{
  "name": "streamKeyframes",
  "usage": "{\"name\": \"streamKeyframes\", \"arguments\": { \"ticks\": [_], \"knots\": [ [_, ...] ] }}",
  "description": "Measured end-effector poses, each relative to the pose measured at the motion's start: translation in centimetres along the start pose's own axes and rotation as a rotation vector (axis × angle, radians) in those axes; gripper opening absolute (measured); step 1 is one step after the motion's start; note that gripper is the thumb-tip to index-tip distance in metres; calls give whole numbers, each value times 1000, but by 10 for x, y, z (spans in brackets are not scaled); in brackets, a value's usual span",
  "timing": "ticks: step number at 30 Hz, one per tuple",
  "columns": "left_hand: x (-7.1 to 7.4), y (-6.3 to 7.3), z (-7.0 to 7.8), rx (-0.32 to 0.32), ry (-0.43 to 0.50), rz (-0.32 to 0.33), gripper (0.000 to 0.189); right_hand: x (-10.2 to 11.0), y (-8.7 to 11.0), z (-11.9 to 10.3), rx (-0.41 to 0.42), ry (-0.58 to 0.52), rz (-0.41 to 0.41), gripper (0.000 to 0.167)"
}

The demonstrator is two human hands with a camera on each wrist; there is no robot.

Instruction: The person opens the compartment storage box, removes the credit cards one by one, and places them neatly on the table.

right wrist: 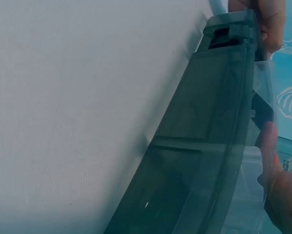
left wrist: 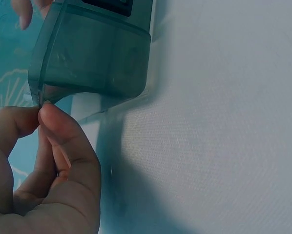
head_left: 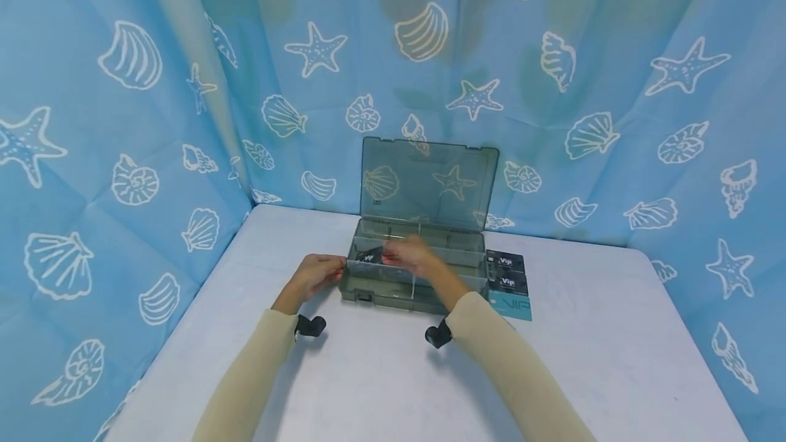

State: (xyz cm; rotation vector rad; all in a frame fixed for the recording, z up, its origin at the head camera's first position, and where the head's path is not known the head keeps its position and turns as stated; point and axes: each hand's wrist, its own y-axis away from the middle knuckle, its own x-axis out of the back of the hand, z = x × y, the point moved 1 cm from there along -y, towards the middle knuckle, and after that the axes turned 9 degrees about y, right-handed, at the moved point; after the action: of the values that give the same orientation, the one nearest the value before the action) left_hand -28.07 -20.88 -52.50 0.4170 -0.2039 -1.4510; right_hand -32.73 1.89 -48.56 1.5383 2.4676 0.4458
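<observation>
A translucent grey-green compartment box (head_left: pixel 381 297) stands on the table with its lid (head_left: pixel 430 183) raised at the back. My left hand (head_left: pixel 313 275) pinches the rim at the box's left side; the left wrist view shows thumb and forefinger meeting there. Over the middle of the box, my right hand (head_left: pixel 413 255) reaches into a compartment and holds a black card (head_left: pixel 369 256) lettered "Vip". In the right wrist view, the card (right wrist: pixel 262 112) shows behind the clear divider, with a fingertip at its lower edge. The thumb's grip is partly hidden there.
Right of the box lie two black Vip cards (head_left: pixel 508 282) and a teal VIP card (head_left: pixel 514 306) on the white table (head_left: pixel 368 374). A blue curtain (head_left: pixel 381 87) with shell and starfish prints hangs close behind the lid and along both sides.
</observation>
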Motion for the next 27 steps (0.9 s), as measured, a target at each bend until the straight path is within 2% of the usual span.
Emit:
{"name": "streamKeyframes", "arguments": {
  "ticks": [6, 12, 19, 22, 27],
  "knots": [
    [-1, 1, 3, 15, -21, 11, 33, -3, -4, -2, 18, 143, 38, 27],
    [-1, 2, 2, 6, -32, 2, 31, -7, -6, -1, 0, 197, 70, 25],
    [-2, 0, 1, 25, -46, 28, 32, -12, -3, -1, 39, 320, 121, 26],
    [-2, 0, 2, 26, -47, 30, 32, -11, -3, -1, 55, 310, 123, 27],
    [-2, 2, 3, 45, -45, 41, 32, -7, 1, -2, 93, 228, 134, 23]
  ]
}}
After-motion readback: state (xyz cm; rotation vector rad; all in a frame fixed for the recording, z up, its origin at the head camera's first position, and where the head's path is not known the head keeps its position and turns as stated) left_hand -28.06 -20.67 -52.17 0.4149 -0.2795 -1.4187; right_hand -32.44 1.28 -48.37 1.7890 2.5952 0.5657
